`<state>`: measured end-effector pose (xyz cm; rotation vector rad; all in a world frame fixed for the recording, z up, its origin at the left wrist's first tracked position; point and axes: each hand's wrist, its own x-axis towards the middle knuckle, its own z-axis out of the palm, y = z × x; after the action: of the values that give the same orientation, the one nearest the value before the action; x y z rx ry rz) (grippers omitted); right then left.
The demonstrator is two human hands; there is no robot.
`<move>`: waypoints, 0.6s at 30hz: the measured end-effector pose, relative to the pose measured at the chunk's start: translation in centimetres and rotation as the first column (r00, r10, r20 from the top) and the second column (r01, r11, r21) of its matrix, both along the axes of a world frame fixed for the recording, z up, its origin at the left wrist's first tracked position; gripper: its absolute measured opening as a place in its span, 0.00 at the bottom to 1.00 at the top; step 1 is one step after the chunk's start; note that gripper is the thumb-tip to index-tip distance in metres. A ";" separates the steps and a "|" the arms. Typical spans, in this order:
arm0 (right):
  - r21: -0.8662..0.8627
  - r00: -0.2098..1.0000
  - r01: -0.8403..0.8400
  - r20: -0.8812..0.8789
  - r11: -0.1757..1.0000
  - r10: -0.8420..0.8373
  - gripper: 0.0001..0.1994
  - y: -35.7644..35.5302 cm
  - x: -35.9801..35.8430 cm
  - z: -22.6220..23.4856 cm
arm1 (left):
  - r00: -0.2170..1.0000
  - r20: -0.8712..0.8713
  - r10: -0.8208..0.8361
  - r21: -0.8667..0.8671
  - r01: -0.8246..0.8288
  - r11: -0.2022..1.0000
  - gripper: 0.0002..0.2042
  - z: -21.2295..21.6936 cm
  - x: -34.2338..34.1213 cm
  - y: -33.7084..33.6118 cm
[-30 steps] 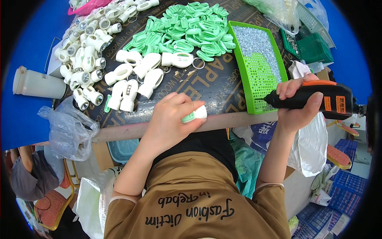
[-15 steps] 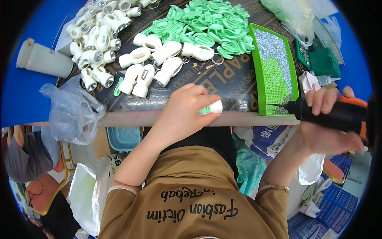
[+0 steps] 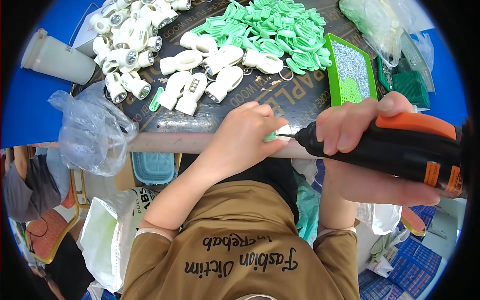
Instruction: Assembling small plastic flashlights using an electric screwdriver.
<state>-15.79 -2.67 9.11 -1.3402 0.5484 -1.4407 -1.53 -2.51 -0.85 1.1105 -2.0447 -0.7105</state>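
Note:
My left hand point(image 3: 250, 131) is closed around a small white and green flashlight point(image 3: 283, 134) at the table's front edge; fingers cover most of it. In my right hand point(image 3: 357, 125) is a black and orange electric screwdriver point(image 3: 400, 152), held level. Its thin bit points left and meets the flashlight's end by my left fingertips; whether a screw sits there is too small to tell. Several white flashlights point(image 3: 193, 93) lie just beyond my left hand, some with key rings. A green tray point(image 3: 373, 72) of small silvery screws lies beyond the screwdriver.
Green plastic clips point(image 3: 270, 32) are heaped at the back, with piled white flashlights point(image 3: 135, 30) to their left. A white cup point(image 3: 59, 57) and a clear plastic bag point(image 3: 95, 132) are at the left. A dark green box point(image 3: 411, 89) stands at the right.
My right hand has brought the screwdriver left from the screw tray to the flashlight in my left hand. The view has shifted slightly.

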 end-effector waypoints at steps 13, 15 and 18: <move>-0.040 0.999 0.027 -0.019 0.999 -0.027 0.51 -0.8 0.6 -1.0 | 0.999 0.034 0.000 0.023 -0.001 1.000 0.14 0.1 0.4 0.1; -0.074 0.999 -0.042 0.024 0.996 0.044 0.51 -1.0 0.1 -1.2 | 1.000 0.029 -0.011 0.020 0.011 1.000 0.14 0.2 0.2 0.0; -0.069 0.984 0.099 -0.141 0.993 -0.107 0.51 -0.2 0.9 -0.5 | 1.000 0.029 -0.010 0.020 0.010 1.000 0.14 0.0 0.2 0.0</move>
<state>-14.87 -2.92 8.60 -1.4922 0.6811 -1.4615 -1.36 -2.49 -0.83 1.1287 -2.0728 -0.7257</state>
